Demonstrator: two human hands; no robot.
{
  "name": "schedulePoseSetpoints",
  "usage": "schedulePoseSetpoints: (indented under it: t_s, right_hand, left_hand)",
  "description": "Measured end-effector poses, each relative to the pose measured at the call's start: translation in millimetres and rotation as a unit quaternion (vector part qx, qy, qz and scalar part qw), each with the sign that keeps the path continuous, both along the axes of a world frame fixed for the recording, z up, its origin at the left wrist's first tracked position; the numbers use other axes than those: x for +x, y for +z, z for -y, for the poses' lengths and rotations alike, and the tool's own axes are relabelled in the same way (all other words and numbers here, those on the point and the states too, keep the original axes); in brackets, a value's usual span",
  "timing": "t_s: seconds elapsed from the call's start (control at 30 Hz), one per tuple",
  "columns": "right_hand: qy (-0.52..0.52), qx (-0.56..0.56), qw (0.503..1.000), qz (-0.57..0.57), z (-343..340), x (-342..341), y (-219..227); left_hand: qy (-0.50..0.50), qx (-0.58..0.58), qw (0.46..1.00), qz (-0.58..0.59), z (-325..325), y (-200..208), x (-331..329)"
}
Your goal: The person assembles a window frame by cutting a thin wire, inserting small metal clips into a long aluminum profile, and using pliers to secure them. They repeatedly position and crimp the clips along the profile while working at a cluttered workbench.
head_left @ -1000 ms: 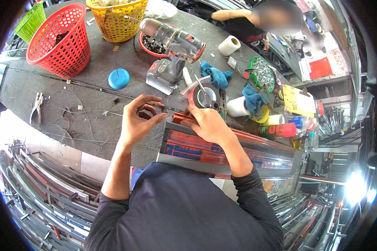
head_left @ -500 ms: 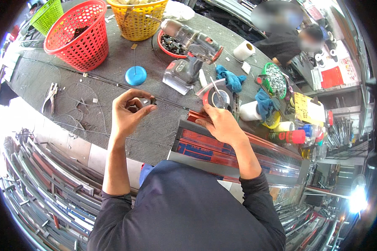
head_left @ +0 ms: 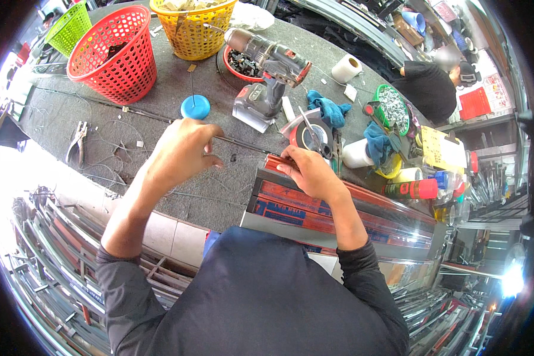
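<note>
Head view: red-brown profile [head_left: 272, 165], at tabletop [head_left: 199, 207] near edge, long axis slanting rightward and nearward; right hand [head_left: 310, 173] nearest, fingers closed on its left end; left hand [head_left: 184, 151] leftward, thumb parted, any hold indeterminable.

Right fingers [head_left: 292, 153] grip a red profile [head_left: 272, 162] — left fingers [head_left: 212, 130] curl, thumb apart.

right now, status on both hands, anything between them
Left hand open over worktop. Right hand gripping reddish profile near its end. Small dark piece between them.
</note>
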State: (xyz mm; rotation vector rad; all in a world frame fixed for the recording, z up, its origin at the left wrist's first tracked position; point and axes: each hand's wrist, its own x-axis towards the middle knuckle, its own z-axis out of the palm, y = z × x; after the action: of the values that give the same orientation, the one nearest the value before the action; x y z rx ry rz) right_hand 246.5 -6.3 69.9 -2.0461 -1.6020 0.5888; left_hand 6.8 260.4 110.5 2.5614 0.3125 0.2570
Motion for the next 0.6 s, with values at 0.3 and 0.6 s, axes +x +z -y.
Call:
schedulePoseSetpoints:
  t_s: [0.3,0.6]
  right_hand:
    - [-0.015,0.024,0.999,0.019,2,1,2]
    - [0.003,-0.036,0.999,-0.009,0,-8,-3]
  left_hand:
    - [-0.052,-0.012,0.998,-0.033,-13,-60,-16]
    - [0.009,0.052,0.995,0.080,59,-155,-14]
